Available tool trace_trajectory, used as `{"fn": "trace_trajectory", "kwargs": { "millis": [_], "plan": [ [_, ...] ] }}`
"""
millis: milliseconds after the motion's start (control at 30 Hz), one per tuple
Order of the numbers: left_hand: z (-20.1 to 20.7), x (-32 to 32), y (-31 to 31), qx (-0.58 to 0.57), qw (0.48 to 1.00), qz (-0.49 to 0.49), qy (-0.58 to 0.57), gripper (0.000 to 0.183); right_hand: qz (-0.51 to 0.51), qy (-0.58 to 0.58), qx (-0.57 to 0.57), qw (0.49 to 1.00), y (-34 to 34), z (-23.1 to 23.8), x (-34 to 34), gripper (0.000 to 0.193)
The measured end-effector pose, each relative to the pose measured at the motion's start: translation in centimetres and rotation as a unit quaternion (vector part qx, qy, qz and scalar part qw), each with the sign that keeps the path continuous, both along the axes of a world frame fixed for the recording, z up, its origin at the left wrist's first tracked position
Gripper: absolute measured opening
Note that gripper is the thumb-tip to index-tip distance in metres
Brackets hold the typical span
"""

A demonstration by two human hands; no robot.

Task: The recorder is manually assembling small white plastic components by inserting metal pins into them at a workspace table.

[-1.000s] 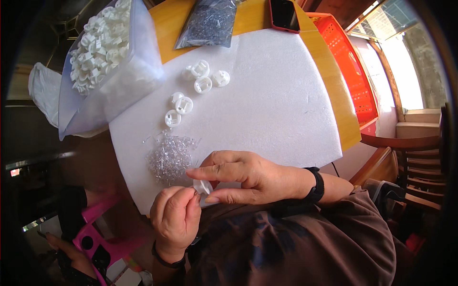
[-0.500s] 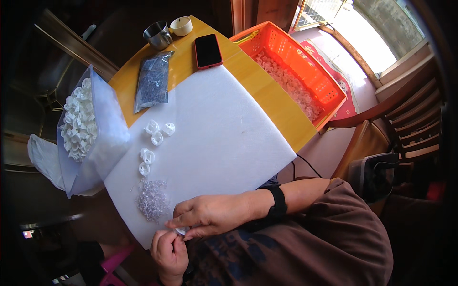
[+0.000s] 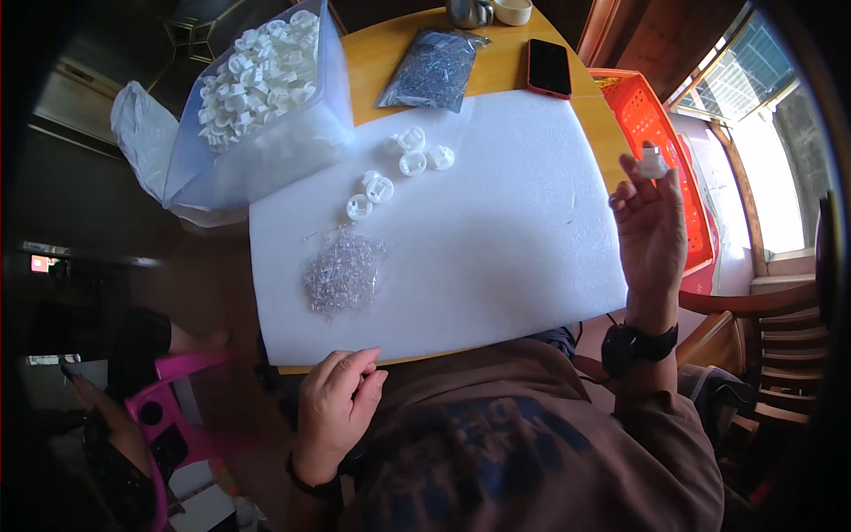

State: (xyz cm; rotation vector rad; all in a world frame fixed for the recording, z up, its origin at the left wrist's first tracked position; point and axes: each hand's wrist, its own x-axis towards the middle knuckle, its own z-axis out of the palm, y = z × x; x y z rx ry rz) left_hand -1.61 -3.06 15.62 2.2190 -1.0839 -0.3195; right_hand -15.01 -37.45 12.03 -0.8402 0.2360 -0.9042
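My right hand (image 3: 650,232) is raised at the right edge of the white foam sheet (image 3: 496,230), pinching a small white plastic part (image 3: 654,163) at its fingertips, over the orange crate (image 3: 660,151). My left hand (image 3: 335,410) rests at the near edge of the sheet with fingers loosely curled; nothing shows in it. A pile of small clear wire pieces (image 3: 342,273) lies on the sheet just beyond my left hand. Several round white plastic caps (image 3: 397,174) sit farther back on the sheet.
A large clear bag of white plastic caps (image 3: 266,97) stands at the back left. A smaller bag of metal pieces (image 3: 436,69), a phone (image 3: 550,67) and a metal cup (image 3: 470,11) lie on the yellow table. A wooden chair (image 3: 780,328) is at the right; a pink stool (image 3: 168,417) at the lower left.
My hands were together at the near edge, working on one small part. Now my right hand has lifted away to the right with the white part, and my left hand has stayed low.
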Motion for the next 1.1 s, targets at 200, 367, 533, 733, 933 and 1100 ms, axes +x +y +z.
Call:
{"fn": "trace_trajectory", "kwargs": {
  "millis": [200, 367, 533, 733, 933, 1100],
  "plan": [
    [-1.0, 2.6, 1.9, 0.001, 0.998, 0.06, -0.034, 0.012, -0.035, 0.129, 0.073, 0.988, -2.2, -1.2, 0.1, 0.046],
    [-1.8, 8.8, 0.8, -0.025, 0.993, 0.097, -0.068, 0.011, 0.175, 0.238, -0.241, 0.924, 6.4, 2.0, 9.4, 0.03],
    [-3.8, 14.1, -1.6, 0.002, 0.989, 0.059, -0.138, 0.014, 0.038, 0.162, -0.744, 0.647, 9.2, -0.6, 17.7, 0.033],
    [-5.8, 16.0, -2.4, 0.028, 0.985, 0.034, -0.169, 0.011, 0.056, 0.171, -0.825, 0.536, 9.3, -3.9, 20.0, 0.03],
    [-5.4, 16.3, -2.4, 0.052, 0.983, 0.022, -0.173, 0.007, 0.095, 0.168, -0.783, 0.592, 9.4, -2.7, 19.0, 0.026],
    [-2.9, 12.7, -0.6, -0.074, 0.982, 0.131, 0.114, 0.007, 0.131, 0.197, -0.669, 0.705, 9.2, -0.2, 15.1, 0.029]
  ]
}}
